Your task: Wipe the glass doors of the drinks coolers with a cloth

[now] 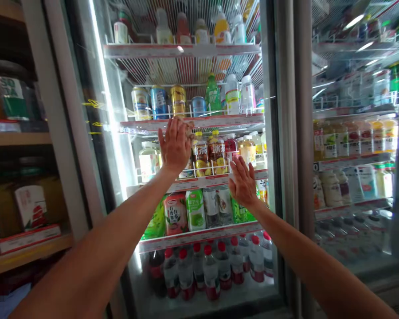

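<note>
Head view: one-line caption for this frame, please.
Left hand and right hand raised at the glass door of a cooler stocked with bottled drinks.

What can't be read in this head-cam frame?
Head view only:
- Tan lump at the left hand: blurred, cannot tell what it is.
- Bottle behind that hand: mostly hidden by it.
- Right-door bottom-shelf bottles: washed out by glass glare.
- Left-rack packages: dim, cut off by left edge.
</note>
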The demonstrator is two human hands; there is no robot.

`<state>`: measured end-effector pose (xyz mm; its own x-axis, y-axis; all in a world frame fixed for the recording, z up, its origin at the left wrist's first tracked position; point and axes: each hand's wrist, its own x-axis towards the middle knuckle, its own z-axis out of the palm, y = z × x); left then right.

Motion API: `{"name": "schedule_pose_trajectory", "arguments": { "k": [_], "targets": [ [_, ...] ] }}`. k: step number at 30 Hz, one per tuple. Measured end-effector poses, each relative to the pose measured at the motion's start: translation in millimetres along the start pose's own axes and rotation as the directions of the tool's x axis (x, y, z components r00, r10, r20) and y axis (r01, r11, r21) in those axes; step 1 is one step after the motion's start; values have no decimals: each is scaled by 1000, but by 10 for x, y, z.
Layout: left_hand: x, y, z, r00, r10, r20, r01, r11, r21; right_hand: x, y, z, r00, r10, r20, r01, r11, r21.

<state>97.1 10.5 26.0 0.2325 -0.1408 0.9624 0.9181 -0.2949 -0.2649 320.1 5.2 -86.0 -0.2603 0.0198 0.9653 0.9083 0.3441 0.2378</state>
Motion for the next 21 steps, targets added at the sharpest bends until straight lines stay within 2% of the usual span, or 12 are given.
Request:
{"name": "schedule_pose_trajectory", "arguments": {
  "k": [3,5,7,8,9,11,12,14,15,17,19,21],
  "targets": [
    [-200,207,-9,966,242,92,-240,970,-34,-2,3,14,1000,-3,0,3,1000,-1],
    [-401,375,-30,862,486,141,-475,873,-110,-4,5,21,1000,-6,-8,6,1000,2],
    [-483,424,-53,776,612,154,-591,790,-161,-5,5,23,1000,-3,-17,3,1000,2],
    [-455,389,-64,781,605,153,-585,795,-159,-5,4,21,1000,-2,-16,2,1000,1],
    [-389,322,-73,825,545,150,-530,838,-133,-5,3,18,1000,-3,-10,3,1000,1],
    [-208,150,-84,942,313,120,-310,950,-44,-4,1,12,1000,-3,8,3,1000,2],
    [-134,80,-85,972,212,101,-212,977,-7,-4,0,9,1000,0,11,0,1000,5],
    [-106,41,-81,985,148,91,-150,988,26,-3,-2,5,1000,4,12,-4,1000,11],
    [-161,77,-79,977,189,100,-192,981,19,-3,-3,5,1000,5,11,-6,1000,12],
    [-363,213,-78,912,386,136,-383,923,-44,-3,-5,5,1000,4,6,-4,1000,10],
    [-558,328,-86,800,580,152,-567,814,-123,-3,-6,6,1000,1,2,-1,1000,5],
    [-605,323,-102,752,643,144,-624,766,-155,-4,-4,5,1000,-1,1,1,1000,1]
  ]
}}
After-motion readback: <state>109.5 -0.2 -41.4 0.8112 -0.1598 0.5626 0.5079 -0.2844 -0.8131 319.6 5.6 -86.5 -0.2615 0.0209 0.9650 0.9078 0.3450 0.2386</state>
